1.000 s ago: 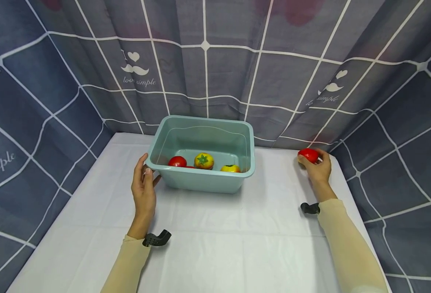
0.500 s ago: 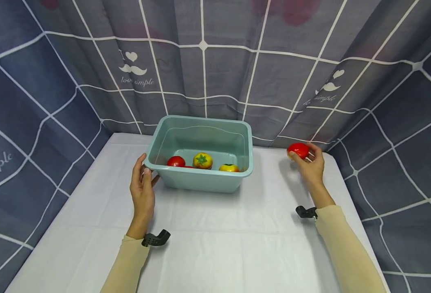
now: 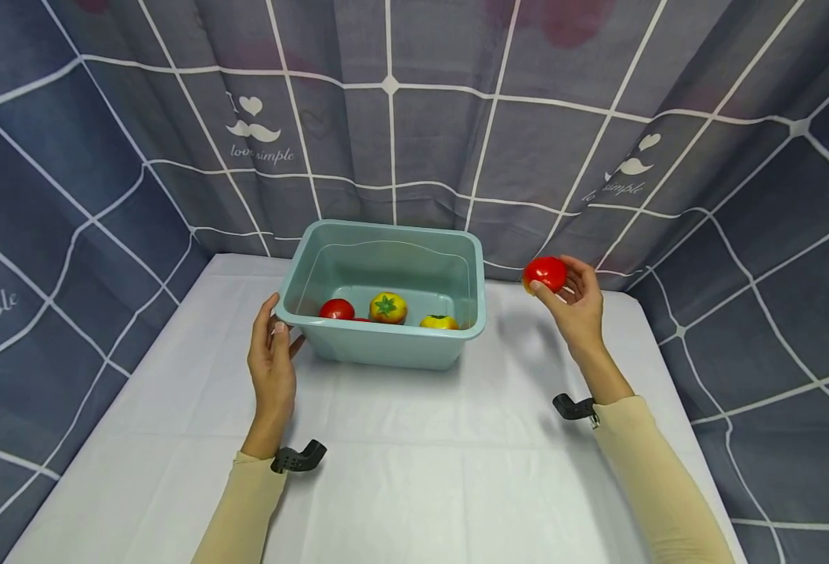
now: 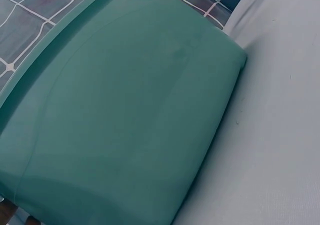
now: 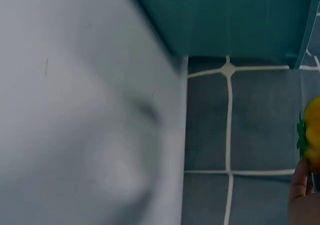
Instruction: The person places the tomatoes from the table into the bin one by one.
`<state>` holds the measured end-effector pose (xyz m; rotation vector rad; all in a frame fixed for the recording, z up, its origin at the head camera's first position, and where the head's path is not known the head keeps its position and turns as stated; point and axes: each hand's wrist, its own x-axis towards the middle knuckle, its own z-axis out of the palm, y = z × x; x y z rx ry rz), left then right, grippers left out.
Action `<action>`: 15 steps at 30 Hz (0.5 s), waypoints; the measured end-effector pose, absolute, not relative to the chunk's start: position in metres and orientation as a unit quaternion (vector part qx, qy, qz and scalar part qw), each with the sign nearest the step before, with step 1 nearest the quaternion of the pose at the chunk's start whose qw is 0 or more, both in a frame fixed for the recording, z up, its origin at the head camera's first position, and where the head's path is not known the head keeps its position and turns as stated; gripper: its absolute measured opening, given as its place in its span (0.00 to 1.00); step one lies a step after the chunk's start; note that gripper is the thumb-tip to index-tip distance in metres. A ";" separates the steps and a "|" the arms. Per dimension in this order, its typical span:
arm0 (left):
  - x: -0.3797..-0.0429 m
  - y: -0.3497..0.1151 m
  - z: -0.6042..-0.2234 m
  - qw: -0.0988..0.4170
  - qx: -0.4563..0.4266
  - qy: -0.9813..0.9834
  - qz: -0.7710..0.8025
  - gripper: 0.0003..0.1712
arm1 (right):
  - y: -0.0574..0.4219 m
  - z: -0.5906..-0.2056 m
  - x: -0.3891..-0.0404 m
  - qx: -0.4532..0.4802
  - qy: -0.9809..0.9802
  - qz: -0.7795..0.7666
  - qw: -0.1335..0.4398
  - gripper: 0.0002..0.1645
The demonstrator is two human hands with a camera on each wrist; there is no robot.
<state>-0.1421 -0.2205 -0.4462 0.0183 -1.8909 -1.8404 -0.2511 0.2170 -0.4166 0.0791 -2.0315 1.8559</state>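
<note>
In the head view my right hand (image 3: 578,308) holds a red tomato (image 3: 544,272) above the table, to the right of the bin. The right wrist view shows that tomato's yellow underside (image 5: 312,132) and green leaves, with fingertips against it. My left hand (image 3: 273,376) touches the front left corner of the pale green plastic bin (image 3: 386,347), its fingers loosely bent beside the rim. Inside the bin lie a red tomato (image 3: 337,309), a yellow tomato with a green top (image 3: 389,308), and another yellow one (image 3: 439,322). A further red piece is mostly hidden by the front wall.
A white cloth (image 3: 414,470) covers the table under the bin. Dark checked curtains (image 3: 443,141) hang close behind the table and along both sides. A black wrist mount (image 3: 300,457) sits on the left wrist, another black mount (image 3: 573,406) on the right.
My right hand has lifted the tomato from the table's far right and carried it left toward the bin. The left hand and the bin stay in place.
</note>
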 end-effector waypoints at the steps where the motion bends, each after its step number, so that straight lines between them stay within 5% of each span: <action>1: -0.142 -0.221 -0.446 0.248 0.006 -0.694 -0.676 0.27 | 0.214 -0.415 -0.251 0.043 -0.720 0.665 0.194 0.41; 15: -0.141 -0.221 -0.445 0.248 0.002 -0.696 -0.673 0.27 | 0.162 -0.373 -0.240 0.194 -0.727 0.634 0.178 0.41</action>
